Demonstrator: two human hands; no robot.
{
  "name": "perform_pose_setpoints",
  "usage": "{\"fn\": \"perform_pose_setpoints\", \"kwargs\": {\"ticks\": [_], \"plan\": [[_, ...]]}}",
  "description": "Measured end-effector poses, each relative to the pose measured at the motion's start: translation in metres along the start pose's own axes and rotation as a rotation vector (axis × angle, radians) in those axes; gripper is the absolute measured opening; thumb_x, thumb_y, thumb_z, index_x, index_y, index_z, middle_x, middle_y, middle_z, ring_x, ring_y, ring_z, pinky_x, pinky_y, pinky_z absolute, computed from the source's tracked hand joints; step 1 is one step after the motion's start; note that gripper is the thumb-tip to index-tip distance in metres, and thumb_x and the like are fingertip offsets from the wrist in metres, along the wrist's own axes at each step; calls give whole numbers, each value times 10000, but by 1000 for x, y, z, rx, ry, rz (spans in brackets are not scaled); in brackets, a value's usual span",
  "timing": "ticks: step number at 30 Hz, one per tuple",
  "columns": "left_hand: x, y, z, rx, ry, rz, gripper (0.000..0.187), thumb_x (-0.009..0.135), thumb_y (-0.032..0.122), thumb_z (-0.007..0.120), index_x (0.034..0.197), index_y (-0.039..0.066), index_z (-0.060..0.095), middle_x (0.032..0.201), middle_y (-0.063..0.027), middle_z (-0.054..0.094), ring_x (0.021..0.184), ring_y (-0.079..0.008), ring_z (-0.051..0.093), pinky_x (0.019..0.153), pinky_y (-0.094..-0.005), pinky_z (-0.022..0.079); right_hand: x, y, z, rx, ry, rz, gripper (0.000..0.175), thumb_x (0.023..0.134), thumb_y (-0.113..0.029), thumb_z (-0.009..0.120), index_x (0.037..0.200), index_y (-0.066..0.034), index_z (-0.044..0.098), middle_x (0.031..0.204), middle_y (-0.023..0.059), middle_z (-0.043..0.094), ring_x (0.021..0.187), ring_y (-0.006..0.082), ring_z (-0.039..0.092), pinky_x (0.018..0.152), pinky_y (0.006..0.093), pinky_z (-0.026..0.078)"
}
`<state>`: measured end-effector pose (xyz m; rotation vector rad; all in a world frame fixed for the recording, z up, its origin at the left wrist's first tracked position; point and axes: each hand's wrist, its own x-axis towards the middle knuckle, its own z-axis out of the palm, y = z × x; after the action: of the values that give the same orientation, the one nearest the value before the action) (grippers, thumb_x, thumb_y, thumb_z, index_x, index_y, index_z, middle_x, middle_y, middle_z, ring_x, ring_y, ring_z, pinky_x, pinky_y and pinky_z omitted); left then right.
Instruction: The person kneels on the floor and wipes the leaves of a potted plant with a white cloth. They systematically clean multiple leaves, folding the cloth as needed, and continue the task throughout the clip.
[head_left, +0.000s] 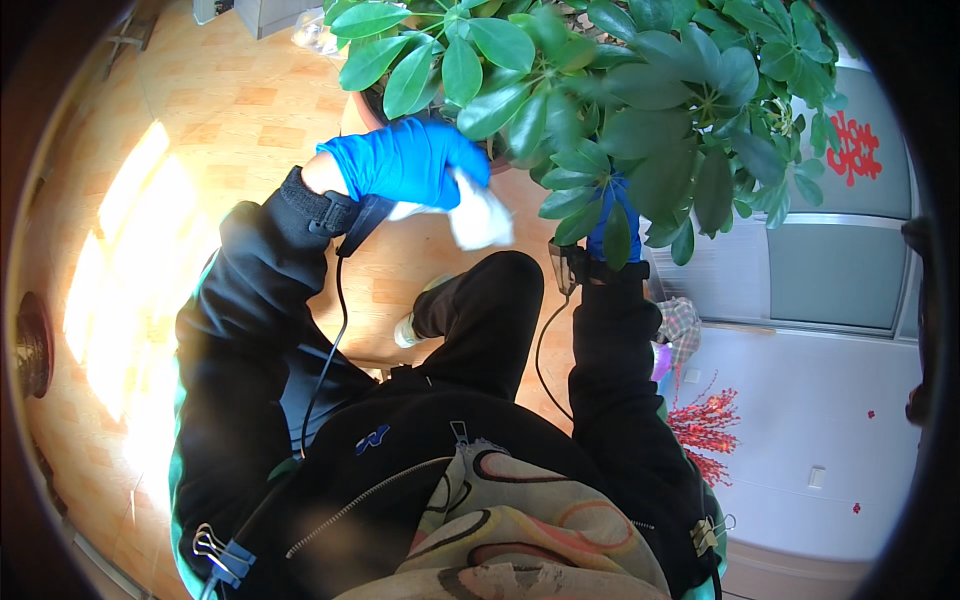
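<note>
My left hand (416, 161), in a blue disposable glove, grips a crumpled white cloth or tissue (480, 214). It is just below the rim of a reddish-brown plant pot (367, 111). A large potted schefflera (499, 41) with glossy green leaves spreads across the top of the view. Reaching up among its lower right leaves is my right hand (619, 217), also blue-gloved. Leaves cover its fingers, so whether it holds anything cannot be seen. Each wrist bears a strapped-on dark device, the left one (365, 225) and the right one (564, 266), with a black cable.
Wood-patterned floor (262, 112) lies below, with bright sunlight at left. At right are grey-panelled sliding doors (832, 277) with a red paper decoration (853, 148), red ornamental sprays (705, 427) and checked fabric (680, 326). A plastic bag (315, 34) sits near the pot.
</note>
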<state>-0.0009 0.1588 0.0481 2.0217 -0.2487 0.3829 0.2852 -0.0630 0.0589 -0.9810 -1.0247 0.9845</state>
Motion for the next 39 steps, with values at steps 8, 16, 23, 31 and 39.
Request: {"fn": "perform_pose_setpoints", "kwargs": {"ticks": [8,16,23,31,39], "plan": [[27,14,26,505,769,220,512,798,276,759,1241,67,612,1086,-156,663,940,-353,654,771,-397,543,24,2,-15,829,-80,435,609,1002,-449,429,1413,-6,356,1362,225,431,1100,432,529,845,623,485],[39,-5,34,720,894,362,460,807,183,691,1253,117,603,1159,-158,634,988,-358,626,830,-436,512,16,-1,27,361,4,66,396,1034,-328,436,1300,-37,464,1126,111,560,927,239,573,775,350,510],[30,-13,36,653,815,174,431,789,142,667,1218,116,624,1137,-137,634,921,-359,637,768,-442,519,22,-7,29,423,22,206,316,1011,-307,480,1202,-57,518,1075,89,550,942,231,530,829,383,478],[23,3,45,1055,566,227,446,858,146,612,1295,230,602,1181,-35,637,915,-249,672,639,-335,555,29,-4,33,609,-320,80,301,982,-324,544,1143,-70,540,995,89,539,924,243,502,826,400,452],[10,-4,63,664,260,397,361,785,157,638,1136,228,677,943,-1,666,744,-229,663,570,-341,526,11,8,-2,477,-33,90,315,1016,-320,482,1189,-57,505,1073,87,533,960,232,503,877,390,443]]}}
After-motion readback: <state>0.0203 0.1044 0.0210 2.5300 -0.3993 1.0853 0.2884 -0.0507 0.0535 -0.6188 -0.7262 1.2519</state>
